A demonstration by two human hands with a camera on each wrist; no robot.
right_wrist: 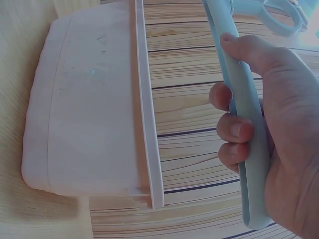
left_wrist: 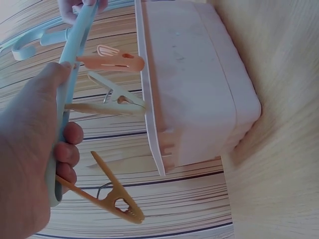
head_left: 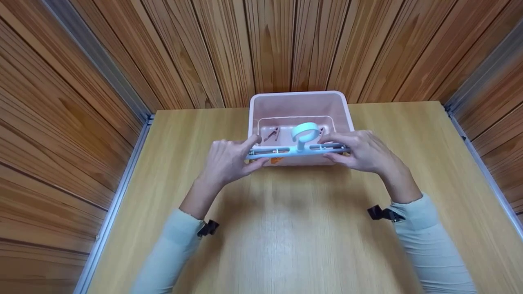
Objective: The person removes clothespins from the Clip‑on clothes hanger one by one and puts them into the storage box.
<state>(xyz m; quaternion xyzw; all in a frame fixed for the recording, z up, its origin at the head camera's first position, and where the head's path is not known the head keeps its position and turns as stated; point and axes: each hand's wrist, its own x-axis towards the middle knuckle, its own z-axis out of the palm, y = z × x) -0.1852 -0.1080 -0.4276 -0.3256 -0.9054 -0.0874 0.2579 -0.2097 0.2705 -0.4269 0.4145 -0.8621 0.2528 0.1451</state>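
Observation:
A light blue clip hanger with a round hook is held level over the near side of a pale pink bin. My left hand grips its left end, my right hand its right end. In the left wrist view, an orange clothespin, a cream clothespin and a yellow-orange clothespin hang from the bar on the left hand's side. No clothespin shows below the right half of the bar in the right wrist view.
Inside the bin lie dark reddish clothespins, partly hidden by the hanger and hands. The bin stands at the far edge of the wooden table, near the plank wall. Metal rails run along the table's sides.

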